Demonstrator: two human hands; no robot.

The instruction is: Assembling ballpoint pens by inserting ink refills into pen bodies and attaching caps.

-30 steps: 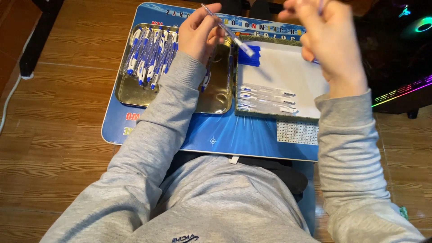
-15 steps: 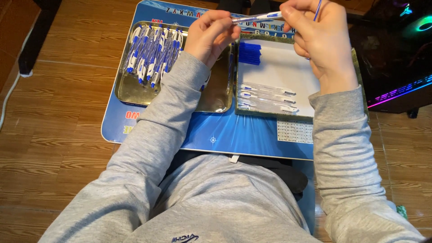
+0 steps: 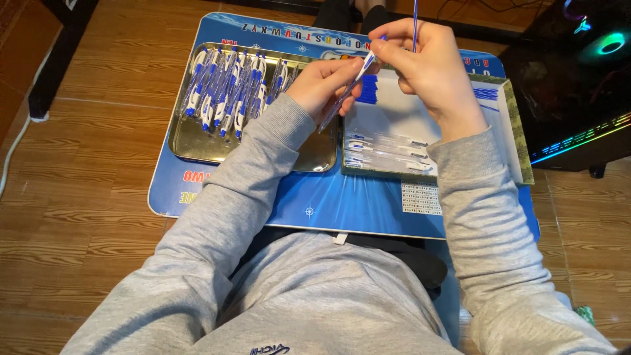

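Over the blue lap desk (image 3: 217, 190), I've got both hands up and meeting near the top of the view. My left hand (image 3: 325, 82) has its fingers curled closed around a clear pen barrel (image 3: 342, 95), which slants down and to the left from the fingertips, its white and blue end up between the two hands. My right hand (image 3: 427, 72) is pinched shut too, thumb and fingertips closed on the top end of that same barrel, and a thin blue refill (image 3: 415, 23) sticks straight up from behind the fingers, running off the top edge. I cannot tell exactly which fingers trap the refill.

Below and left of the hands sits a shallow metal tray (image 3: 197, 141), and a pile of blue and white pens (image 3: 230, 89) lies in its upper half, packed side by side. Just right of the tray is a white cardboard box lid (image 3: 420, 108), with a few clear barrels (image 3: 388, 150) lying flat in a row along its near edge and a clump of blue caps (image 3: 369, 89) at its far left corner, right under my hands. Grey sleeves run down both arms toward me. Wooden floor (image 3: 79, 217) shows all around the desk, and a computer case with coloured lights (image 3: 591, 85) stands off to the right.
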